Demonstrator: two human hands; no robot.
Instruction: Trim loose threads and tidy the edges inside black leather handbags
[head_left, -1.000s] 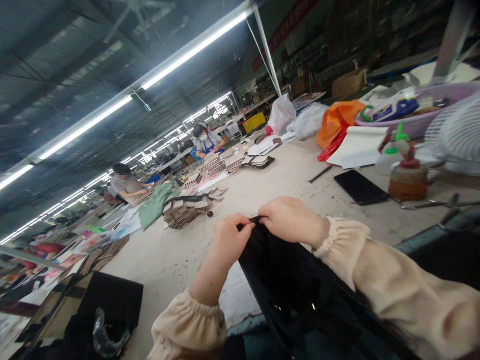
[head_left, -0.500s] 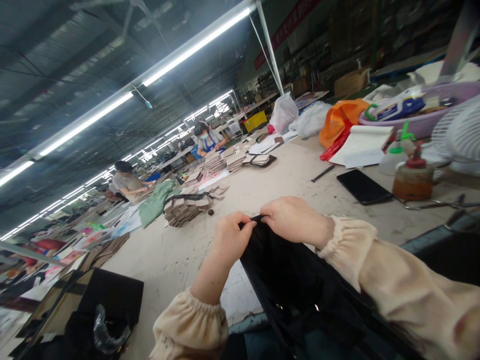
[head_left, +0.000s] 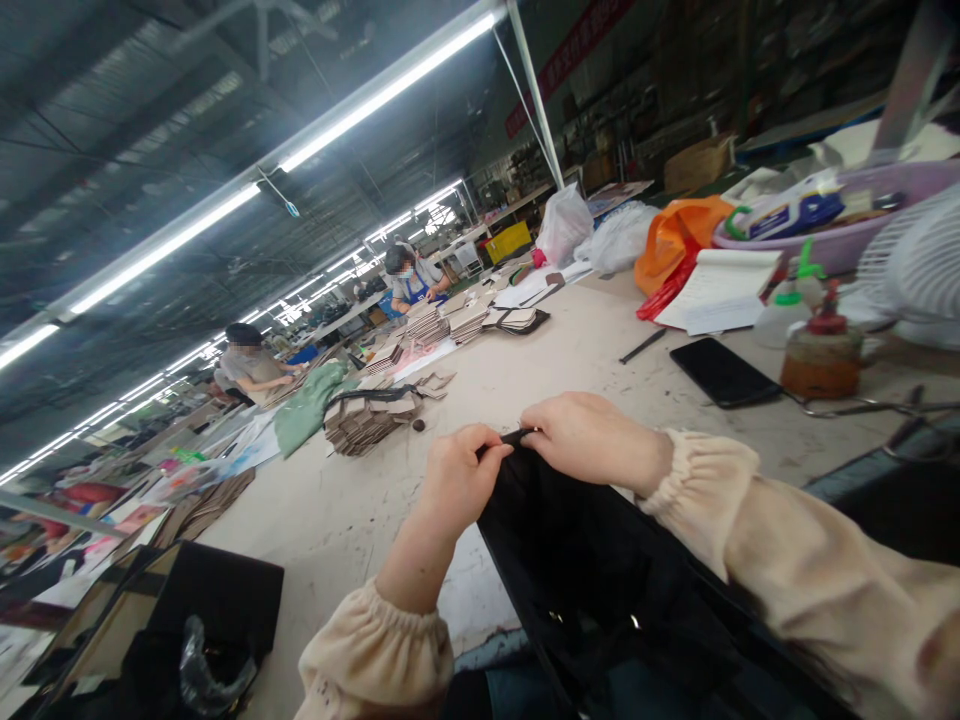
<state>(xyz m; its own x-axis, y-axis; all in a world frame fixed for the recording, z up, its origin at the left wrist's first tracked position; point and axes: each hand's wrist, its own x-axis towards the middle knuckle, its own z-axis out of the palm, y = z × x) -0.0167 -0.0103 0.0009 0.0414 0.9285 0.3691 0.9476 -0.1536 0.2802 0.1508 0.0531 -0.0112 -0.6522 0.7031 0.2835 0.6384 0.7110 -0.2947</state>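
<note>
The person's left hand (head_left: 461, 478) and right hand (head_left: 589, 440), close together, each pinch the upper edge of black fabric (head_left: 585, 550).

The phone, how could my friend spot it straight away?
On the big pale table, look beyond the right hand. Left of the red-topped jar lies the phone: a flat black rectangle, much wider than the thin dark bar nearby.

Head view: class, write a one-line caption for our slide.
Left hand and right hand pinch the edge of black material at a worktable, a phone lying to the right.
</note>
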